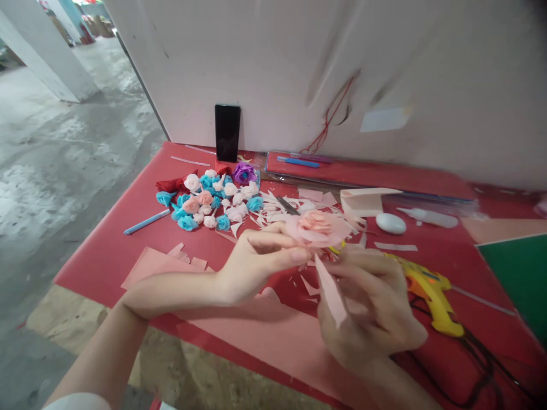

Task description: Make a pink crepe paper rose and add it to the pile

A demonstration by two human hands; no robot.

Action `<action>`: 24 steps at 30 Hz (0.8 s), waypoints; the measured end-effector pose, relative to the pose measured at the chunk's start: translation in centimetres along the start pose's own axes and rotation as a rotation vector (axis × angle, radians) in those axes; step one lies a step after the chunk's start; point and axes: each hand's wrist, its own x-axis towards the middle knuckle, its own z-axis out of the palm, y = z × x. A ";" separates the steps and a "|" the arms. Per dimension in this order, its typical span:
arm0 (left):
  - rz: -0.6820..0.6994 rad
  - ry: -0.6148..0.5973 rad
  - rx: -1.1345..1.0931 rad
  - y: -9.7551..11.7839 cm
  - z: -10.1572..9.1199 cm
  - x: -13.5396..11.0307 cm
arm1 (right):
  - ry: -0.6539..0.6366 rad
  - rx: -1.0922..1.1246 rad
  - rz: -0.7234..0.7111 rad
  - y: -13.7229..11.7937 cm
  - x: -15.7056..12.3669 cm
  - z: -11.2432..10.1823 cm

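My left hand (256, 256) pinches the edge of a pink paper rose (318, 226) and holds it above the red table (106, 250). My right hand (367, 307) is closed just below the flower, holding a pink paper strip (331, 293) that points down and toward me. A yellow glue gun (431, 293) lies right behind my right hand. Pink paper scraps (273, 208) are scattered under and behind the flower.
A pile of small blue, white, pink and purple paper roses (213, 199) lies at the left. A black phone (227, 132) leans on the wall. A blue pen (146, 222), pink paper sheets (265, 330), a white oval object (390, 223) and a green sheet (521, 273) lie around.
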 end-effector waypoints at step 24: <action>0.101 -0.224 0.085 0.6 -0.9 1.1 | -0.131 0.121 0.143 -0.6 1.4 0.3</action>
